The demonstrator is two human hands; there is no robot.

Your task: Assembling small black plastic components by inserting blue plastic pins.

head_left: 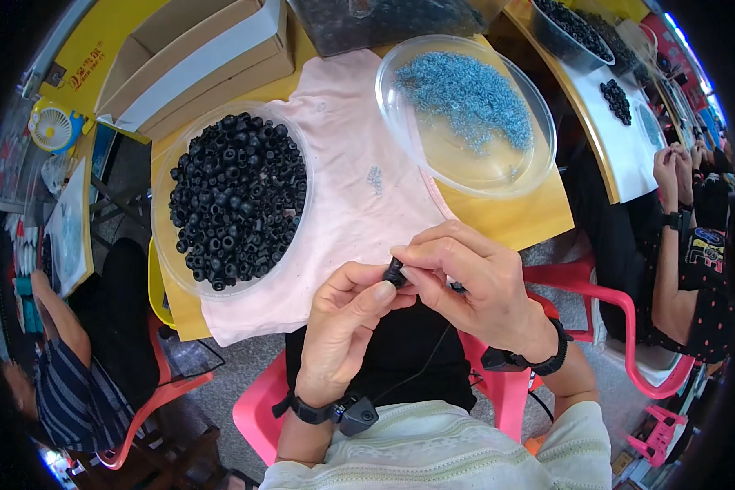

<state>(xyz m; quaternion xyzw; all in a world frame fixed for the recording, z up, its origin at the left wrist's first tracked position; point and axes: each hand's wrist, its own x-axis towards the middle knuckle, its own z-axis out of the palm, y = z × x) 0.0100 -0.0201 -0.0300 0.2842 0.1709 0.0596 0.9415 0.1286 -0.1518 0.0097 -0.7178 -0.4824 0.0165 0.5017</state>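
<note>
Just in front of my body, my left hand (347,318) pinches a small black ribbed plastic part (394,273) between thumb and index finger. From the other side my right hand (474,282) closes its thumb and fingertips at the same part; whether a tiny piece is between them is hidden. A second bit of black (457,287) shows under the right fingers. To the left, a clear round tub (309,184) holds many similar black parts (237,196). Another clear tub (386,98), far right, contains tiny bluish transparent pieces (465,94).
A pale pink cloth (335,131) covers the table (539,216), with a few clear pieces (375,180) on it. Behind stand a cardboard box (212,69) and a dark bin (384,24). People work at tables (588,122) on both sides; a pink chair (257,412) is beneath me.
</note>
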